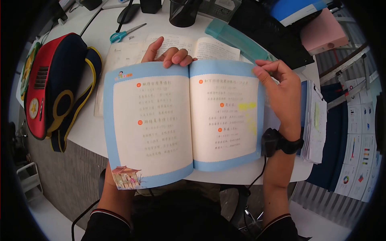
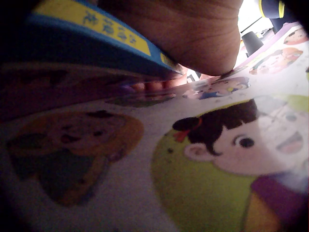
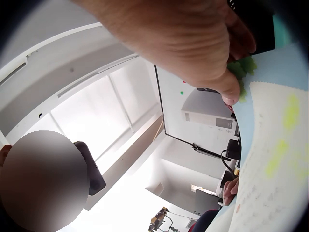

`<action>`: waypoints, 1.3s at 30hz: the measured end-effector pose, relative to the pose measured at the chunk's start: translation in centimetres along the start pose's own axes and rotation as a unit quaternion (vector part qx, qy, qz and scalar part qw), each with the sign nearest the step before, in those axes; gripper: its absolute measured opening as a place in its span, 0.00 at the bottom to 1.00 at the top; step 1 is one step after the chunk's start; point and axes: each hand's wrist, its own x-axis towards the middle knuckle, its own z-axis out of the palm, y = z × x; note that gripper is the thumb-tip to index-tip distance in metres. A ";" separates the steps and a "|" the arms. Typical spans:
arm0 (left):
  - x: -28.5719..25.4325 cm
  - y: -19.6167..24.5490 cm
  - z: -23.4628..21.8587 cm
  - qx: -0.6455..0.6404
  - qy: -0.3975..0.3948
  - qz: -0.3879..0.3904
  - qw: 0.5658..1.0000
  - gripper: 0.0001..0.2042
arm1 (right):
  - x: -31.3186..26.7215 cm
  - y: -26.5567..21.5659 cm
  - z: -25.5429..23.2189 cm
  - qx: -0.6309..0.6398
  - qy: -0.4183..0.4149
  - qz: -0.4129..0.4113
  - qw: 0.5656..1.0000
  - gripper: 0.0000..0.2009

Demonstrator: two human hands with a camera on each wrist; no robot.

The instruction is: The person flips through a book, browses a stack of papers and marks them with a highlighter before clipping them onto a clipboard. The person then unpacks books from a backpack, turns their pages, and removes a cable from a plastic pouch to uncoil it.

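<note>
An open book with blue page borders (image 1: 150,120) is held up above the desk in the head view. Behind its spine the left hand (image 1: 171,54) supports it, with fingertips curled over the top edge. The right hand (image 1: 279,82) pinches the upper right corner between thumb and fingers. Yellow marks (image 3: 291,113) show on the right page in the right wrist view, where the right hand (image 3: 193,48) grips the corner. In the left wrist view, the left hand (image 2: 193,34) lies against the illustrated cover (image 2: 212,145).
A red and navy bag (image 1: 56,88) stands at the left. Behind the book are another open book (image 1: 217,49), teal scissors (image 1: 118,37), a teal case (image 1: 237,38) and a black pen holder (image 1: 183,14). Stacked papers (image 1: 315,124) lie at the right, a pink box (image 1: 323,30) behind.
</note>
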 end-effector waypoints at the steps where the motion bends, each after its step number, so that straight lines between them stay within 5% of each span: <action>1: -0.1 -0.1 -0.1 -0.001 0.000 0.001 1.000 0.33 | -0.1 -0.2 0.0 0.000 -0.001 0.000 1.000 0.10; 10: 0.1 -0.1 0.2 -0.005 0.005 0.007 1.000 0.32 | -0.6 -2.3 -1.2 0.144 -0.006 0.034 0.989 0.12; 15: -0.2 -0.2 0.5 -0.023 0.016 -0.007 1.000 0.32 | -1.7 -4.0 -3.1 0.214 -0.091 0.107 0.967 0.29; 24: 0.0 -0.3 0.5 -0.007 0.025 0.010 1.000 0.31 | -1.5 -3.0 -4.0 0.259 -0.121 0.086 0.954 0.38; 35: -0.2 -0.3 0.5 -0.032 0.022 -0.009 0.999 0.30 | -2.2 -3.2 -2.6 0.299 -0.096 0.077 0.946 0.35; 39: -0.7 -0.4 1.1 -0.020 0.090 0.001 0.996 0.29 | -3.2 -3.9 -1.4 0.354 -0.121 0.081 0.924 0.35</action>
